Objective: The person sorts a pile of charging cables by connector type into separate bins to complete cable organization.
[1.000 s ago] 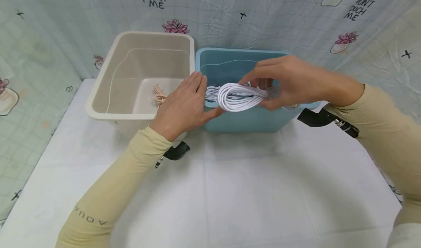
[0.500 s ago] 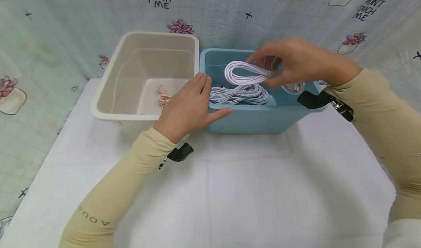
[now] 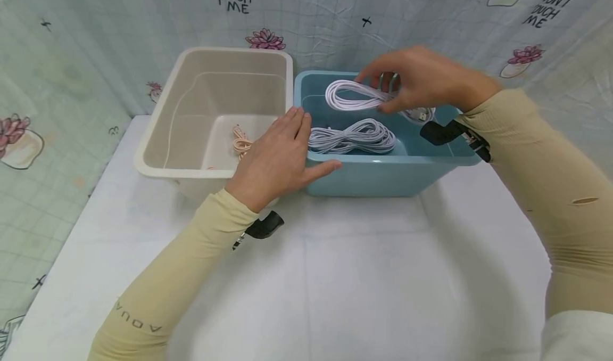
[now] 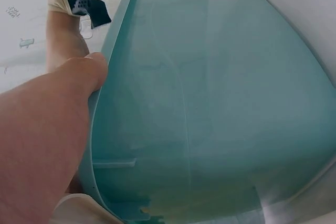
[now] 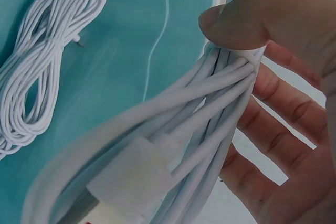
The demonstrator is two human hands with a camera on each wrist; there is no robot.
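My right hand [image 3: 421, 81] pinches a coiled white USB cable [image 3: 356, 105] at its tied middle, holding it over the blue bin [image 3: 383, 175]. Close up in the right wrist view, the thumb [image 5: 236, 27] presses on the tie, and a white USB plug [image 5: 128, 179] hangs among the loops. Inside the blue bin lies another bundled white cord [image 3: 356, 137]. My left hand [image 3: 275, 156] lies with straight fingers where the rims of the beige bin [image 3: 179, 172] and the blue bin meet. A small peach-coloured cord bundle [image 3: 241, 141] rests in the beige bin, partly hidden by that hand.
Both bins stand side by side at the back of a table covered in white cloth [image 3: 364, 276]. Behind them hangs a printed curtain [image 3: 335, 25]. Black camera mounts [image 3: 265, 226] jut from both wrists.
My right hand has carried the white USB cable from the blue bin's front rim back over its interior, uncovering the cord bundle below. The left hand has stayed on the rims.
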